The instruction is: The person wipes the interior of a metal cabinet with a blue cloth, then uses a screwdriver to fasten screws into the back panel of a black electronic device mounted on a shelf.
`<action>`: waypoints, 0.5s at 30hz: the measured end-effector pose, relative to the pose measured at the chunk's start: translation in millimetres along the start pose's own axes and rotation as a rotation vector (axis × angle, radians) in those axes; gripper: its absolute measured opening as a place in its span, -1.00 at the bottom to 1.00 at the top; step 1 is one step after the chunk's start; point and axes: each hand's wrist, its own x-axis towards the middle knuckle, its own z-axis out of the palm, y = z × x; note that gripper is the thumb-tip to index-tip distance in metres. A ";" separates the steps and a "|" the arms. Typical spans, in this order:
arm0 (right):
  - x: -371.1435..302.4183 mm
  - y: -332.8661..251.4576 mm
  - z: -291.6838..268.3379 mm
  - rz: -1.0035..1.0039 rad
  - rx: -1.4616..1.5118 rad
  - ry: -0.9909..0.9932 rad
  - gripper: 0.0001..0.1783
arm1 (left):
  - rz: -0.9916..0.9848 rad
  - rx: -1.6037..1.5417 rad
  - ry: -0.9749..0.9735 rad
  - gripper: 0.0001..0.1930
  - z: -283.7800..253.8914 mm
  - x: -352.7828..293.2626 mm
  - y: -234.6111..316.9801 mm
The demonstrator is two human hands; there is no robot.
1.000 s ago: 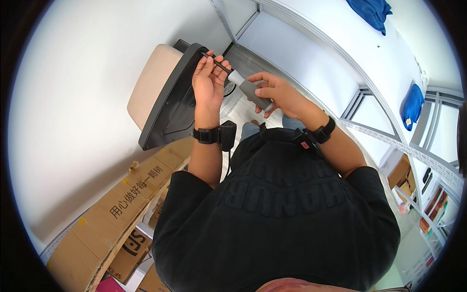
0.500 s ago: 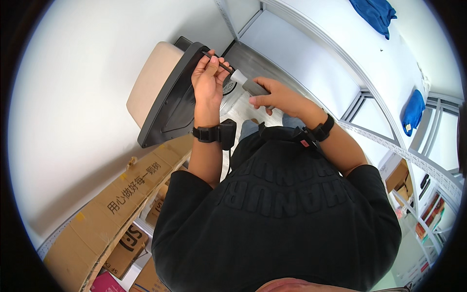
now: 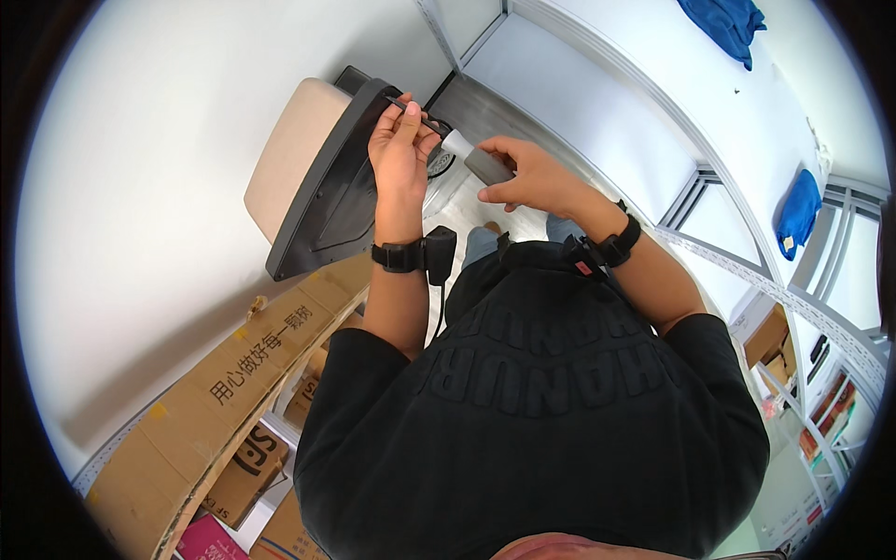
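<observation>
Presently, the right hand [image 3: 534,175] is gripping the screwdriver [image 3: 485,166] by its handle, while the left hand [image 3: 401,154] is pinching the shaft between thumb and fingers; the hands are working near each other, but apart. The screwdriver is showing a thick grey handle, a paler collar and a slim dark shaft. It is slanting toward the upper rim of the seat [image 3: 341,210]; whether its tip is entering there, I cannot tell. The seat's beige padding is facing the white wall [image 3: 159,187], and brown cardboard [image 3: 201,420] is stretching nearby.
</observation>
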 end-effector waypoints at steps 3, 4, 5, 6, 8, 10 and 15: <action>1.5 3.2 -0.2 -0.020 0.031 0.008 -0.35 | 0.009 0.017 0.012 -0.78 -1.3 2.6 -2.0; 1.7 3.4 -0.1 -0.027 0.043 0.016 -0.34 | 0.004 0.014 0.018 -0.78 1.5 1.3 -0.1; 0.2 1.1 -1.1 0.012 0.107 -0.005 -0.34 | -0.001 0.010 0.025 -0.78 3.3 0.6 0.8; -2.8 -3.8 -2.4 0.051 0.171 -0.027 -0.34 | 0.001 -0.001 0.018 -0.78 4.0 0.7 0.4; -5.0 -6.0 -4.1 0.099 0.263 -0.066 -0.35 | 0.006 -0.023 0.008 -0.78 4.2 0.3 0.2; -5.7 -5.0 -6.7 0.118 0.320 -0.099 -0.37 | 0.005 -0.019 0.003 -0.78 4.0 -0.6 0.4; -9.7 -4.1 -9.0 0.091 0.401 -0.092 -0.45 | 0.014 -0.008 -0.014 -0.79 5.0 -3.7 2.3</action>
